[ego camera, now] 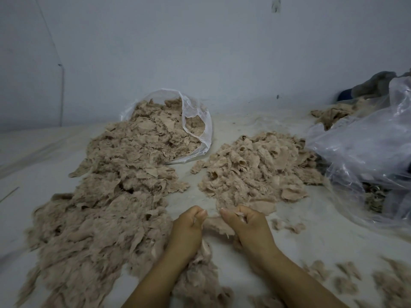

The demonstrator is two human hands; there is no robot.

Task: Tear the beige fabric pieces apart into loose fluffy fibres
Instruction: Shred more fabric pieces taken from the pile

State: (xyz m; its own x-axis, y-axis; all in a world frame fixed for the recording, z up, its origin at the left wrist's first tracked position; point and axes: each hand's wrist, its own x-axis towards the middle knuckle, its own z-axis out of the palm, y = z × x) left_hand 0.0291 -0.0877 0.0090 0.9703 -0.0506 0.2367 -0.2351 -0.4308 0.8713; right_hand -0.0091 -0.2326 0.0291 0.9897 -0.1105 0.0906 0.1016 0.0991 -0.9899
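Against a pale wall, a white bench (222,130); both hands' fingers (201,213) pinch a soft, light beige fabric piece (216,225) by opposite edges.

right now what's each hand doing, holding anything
Left hand: closed, pinching one end of a beige fabric piece.
Right hand: closed, gripping the other end of the same piece.
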